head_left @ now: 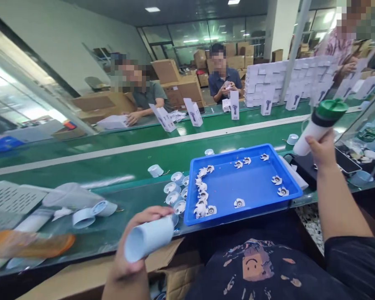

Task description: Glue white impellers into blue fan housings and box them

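My left hand (134, 246) is closed around a pale blue tube-shaped housing (148, 238), held low in front of my chest with its open end toward the camera. My right hand (323, 149) is raised at the right and grips a white cylindrical tool with a black band and green cap (320, 125), tilted up to the right. Between my hands a blue tray (256, 187) rests on the bench edge, holding several small white fan impellers (202, 200). Beside the tray's left wall stand several pale round caps (175, 192).
A green conveyor belt (118, 160) runs across with loose caps and upright white product boxes (193, 111). Other people sit working on its far side, with stacked white boxes (268, 81) at the right. An orange object (28, 246) and grey fan parts (78, 200) lie at my left.
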